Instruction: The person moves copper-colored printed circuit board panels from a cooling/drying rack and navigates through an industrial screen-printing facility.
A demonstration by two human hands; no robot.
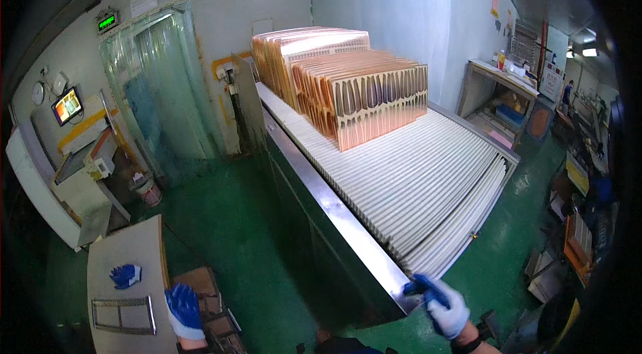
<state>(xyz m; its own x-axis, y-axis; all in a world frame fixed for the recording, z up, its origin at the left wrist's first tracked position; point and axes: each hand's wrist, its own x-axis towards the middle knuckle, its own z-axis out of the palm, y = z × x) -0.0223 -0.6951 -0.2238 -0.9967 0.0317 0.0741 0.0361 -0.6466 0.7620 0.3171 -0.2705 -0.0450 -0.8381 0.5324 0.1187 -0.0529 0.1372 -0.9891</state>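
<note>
My left hand [184, 310], in a blue-and-white work glove, hangs beside the right edge of a pale board [127, 243]. Its fingers are stretched out and hold nothing. On that board lie a loose blue glove [126, 276] and a flat metal frame [148, 315] with a middle bar. At the near corner of a long ridged rack [401, 183] is my right hand [445, 310], gloved alike, its fingers extended and apart; whether they touch the metal edge I cannot tell. Copper-coloured panels [381, 103] stand upright in rows on the rack's far part.
Cardboard boxes [200, 284] sit low beside my left hand. A plastic strip curtain [164, 86] covers a doorway at the far left, with a bucket [148, 191] near it. At the right stand a shelf unit [498, 96] and a cluttered row of equipment; another person [568, 94] is far back.
</note>
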